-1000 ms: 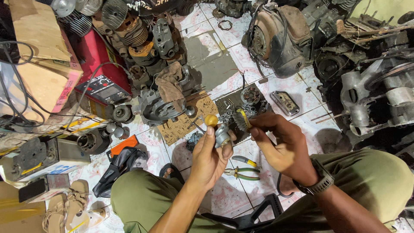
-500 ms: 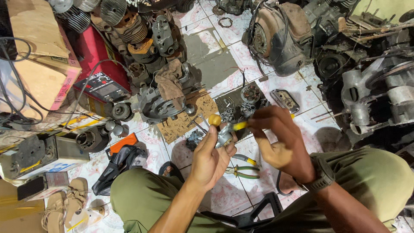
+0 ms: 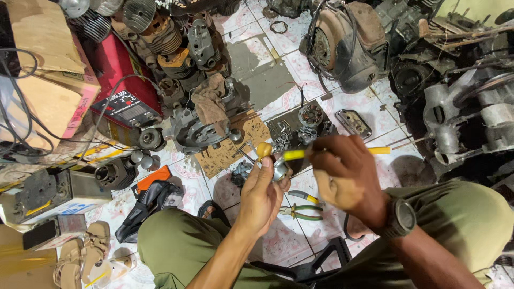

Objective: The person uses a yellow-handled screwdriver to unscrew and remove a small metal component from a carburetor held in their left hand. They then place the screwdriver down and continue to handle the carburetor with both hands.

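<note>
A small metal engine part (image 3: 279, 170) is gripped in the left hand (image 3: 261, 199), held up above the tiled floor (image 3: 278, 241) between the knees. The right hand (image 3: 348, 179) is closed around a yellow-handled screwdriver (image 3: 293, 154), whose tip is pressed against the part; a dark watch (image 3: 400, 218) is worn on that wrist. A second yellow knob-shaped handle (image 3: 264, 149) is seen just above the part. Green-handled pliers (image 3: 300, 212) are laid on the floor below the hands. Farther off, a red welding machine (image 3: 126, 99), a rag-draped engine block (image 3: 201, 126) and a tray of small parts (image 3: 300, 128) are spread around.
</note>
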